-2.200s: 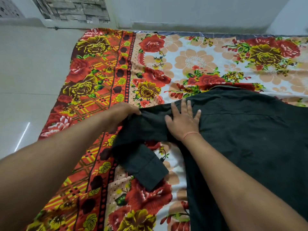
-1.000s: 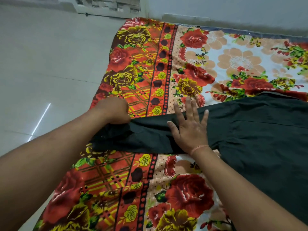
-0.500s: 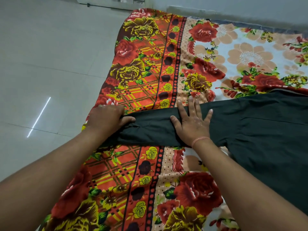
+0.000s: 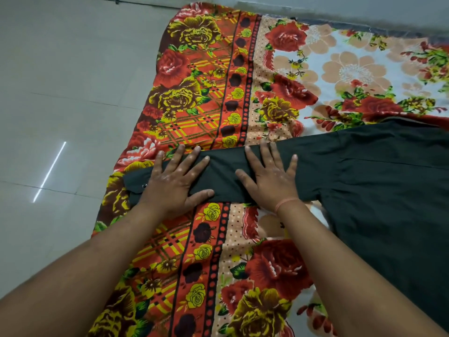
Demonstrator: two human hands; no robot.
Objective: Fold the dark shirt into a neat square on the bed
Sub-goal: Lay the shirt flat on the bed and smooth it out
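Flat-palmed, left hand and right hand, fingers spread, grasping nothing, press the dark cotton shirt's sleeve smooth on the floral-sheeted bed; even outward strokes should clear creases.

Plain dark green-black cotton shirt lies over a floral bedsheet of red and yellow roses, orange plaid border, peach blooms; pale grey tiled floor.

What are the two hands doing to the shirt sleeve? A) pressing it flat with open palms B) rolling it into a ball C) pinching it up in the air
A: the left hand and right hand lie spread, palms down, on the stretched-out sleeve.
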